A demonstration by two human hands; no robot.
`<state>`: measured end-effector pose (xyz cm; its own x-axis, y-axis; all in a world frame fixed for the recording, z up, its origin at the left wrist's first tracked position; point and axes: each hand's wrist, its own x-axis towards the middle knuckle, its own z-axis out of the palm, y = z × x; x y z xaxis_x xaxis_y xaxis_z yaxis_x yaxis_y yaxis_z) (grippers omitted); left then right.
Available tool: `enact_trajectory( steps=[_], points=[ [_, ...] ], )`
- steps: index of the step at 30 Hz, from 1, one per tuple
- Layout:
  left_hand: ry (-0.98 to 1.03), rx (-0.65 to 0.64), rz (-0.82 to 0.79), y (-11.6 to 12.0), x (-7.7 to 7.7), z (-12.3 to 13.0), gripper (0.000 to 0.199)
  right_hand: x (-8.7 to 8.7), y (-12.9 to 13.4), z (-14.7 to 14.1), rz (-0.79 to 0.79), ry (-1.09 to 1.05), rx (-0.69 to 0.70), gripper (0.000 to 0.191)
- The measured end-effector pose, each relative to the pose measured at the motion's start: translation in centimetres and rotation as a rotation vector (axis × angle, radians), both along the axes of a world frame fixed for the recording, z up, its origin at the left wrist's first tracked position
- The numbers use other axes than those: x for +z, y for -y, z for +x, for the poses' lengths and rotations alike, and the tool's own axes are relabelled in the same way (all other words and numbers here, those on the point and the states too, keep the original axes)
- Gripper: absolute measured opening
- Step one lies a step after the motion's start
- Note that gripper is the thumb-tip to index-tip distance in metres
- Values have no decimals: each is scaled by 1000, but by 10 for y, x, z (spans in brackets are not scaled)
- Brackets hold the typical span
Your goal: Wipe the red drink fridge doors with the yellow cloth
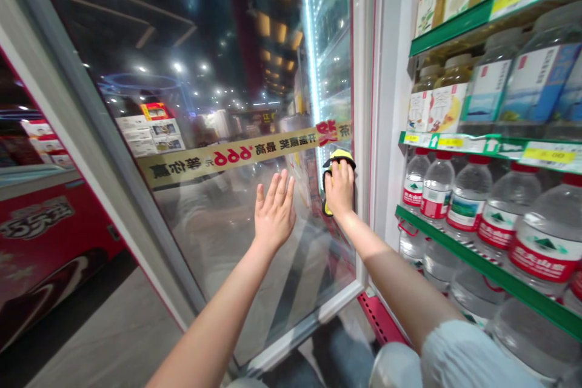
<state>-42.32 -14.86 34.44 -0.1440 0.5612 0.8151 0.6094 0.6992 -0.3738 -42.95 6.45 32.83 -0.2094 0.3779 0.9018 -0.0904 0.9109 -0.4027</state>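
Observation:
My right hand (341, 191) is closed over a yellow-and-black glass wiper (340, 158) and presses it against the glass near the door's hinge-side edge. The fingers cover much of the wiper. My left hand (274, 209) is open, fingers stretched out, palm toward the glass door (218, 242). Whether that palm touches the pane, I cannot tell. Just above both hands, a gold sticker strip (227, 157) with reversed lettering runs across the pane. Reflected lights and shelves show in the glass.
On the right, refrigerator shelves (454, 239) with green edges hold several water and tea bottles (468, 194). The door's white frame (291, 339) surrounds the glass. A red freezer (59, 236) stands beyond the door at the left. A red perforated strip (382, 318) lies low by the cabinet.

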Motion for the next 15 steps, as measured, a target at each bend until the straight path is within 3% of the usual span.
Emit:
enact_trajectory(
  steps=[2, 5, 7, 9, 12, 15],
  points=[
    [14, -27, -22, -6, -2, -1, 78, -9, 6, 2, 96, 27, 33, 44],
    [17, -54, -40, -19, -3, -3, 77, 9, -4, 4, 225, 63, 75, 43],
    [12, -61, -45, -27, -4, -4, 77, 26, -21, 4, 205, 71, 62, 44],
    [12, -67, -48, -33, -7, -4, 77, 29, -37, 3, 133, 73, 25, 46],
    [14, -72, -50, -37, -14, -4, 78, 3, -41, 3, 55, 86, -29, 48],
    [2, -82, -72, -41, -20, -6, 76, -17, -29, 2, 108, 131, -47, 45]
  ],
)
